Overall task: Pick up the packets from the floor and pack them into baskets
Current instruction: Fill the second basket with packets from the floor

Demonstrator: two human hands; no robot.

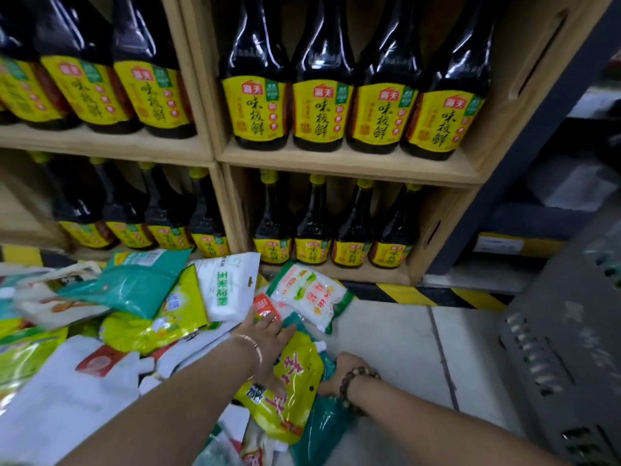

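Note:
Several packets lie heaped on the floor at lower left and centre. A yellow spouted pouch (289,385) lies between my hands, on top of a teal packet (319,428). My left hand (268,327) lies flat with straight fingers on a clear packet with a red label (265,306) and the top of a teal one. My right hand (342,371) grips the edge of the stack at the teal packet, fingers curled under it. A white packet with green print (228,287) and a white and green packet (309,297) lie just beyond my left hand.
Wooden shelves (336,163) full of dark sauce bottles with yellow labels (322,112) stand straight ahead. A grey perforated basket wall (564,348) rises at the right. Bare grey floor tiles (396,338) lie between packets and basket. Yellow-black tape (420,294) marks the shelf foot.

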